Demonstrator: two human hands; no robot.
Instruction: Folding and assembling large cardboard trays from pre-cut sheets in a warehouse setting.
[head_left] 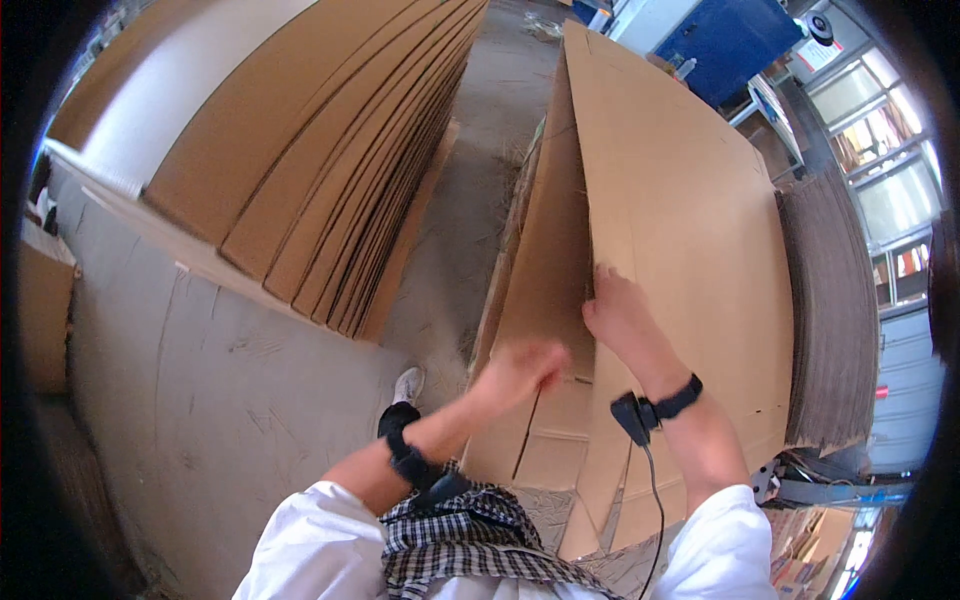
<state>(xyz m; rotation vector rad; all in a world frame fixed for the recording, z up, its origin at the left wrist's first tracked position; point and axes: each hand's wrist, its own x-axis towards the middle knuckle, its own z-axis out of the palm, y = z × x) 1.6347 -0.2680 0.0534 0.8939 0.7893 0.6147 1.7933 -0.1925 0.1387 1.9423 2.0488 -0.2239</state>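
Observation:
A large brown cardboard sheet (690, 230) lies in front of me on the right, its left edge raised above the cardboard beneath it. My right hand (618, 305) is closed on that left edge, fingers curled at the rim. Just left of it, my left hand (525, 368) hovers over the lower cardboard (545, 285); motion blurs its curled fingers, and whether anything is in them cannot be made out. Slots and creased flaps show in the cardboard near my body.
Several folded cardboard sheets (340, 170) stand in a leaning row at the left. A tall stack of cardboard (830, 310) is at the right. Beyond are a blue cabinet (730, 45) and windows (885, 140). Grey floor (440, 230) runs between the piles.

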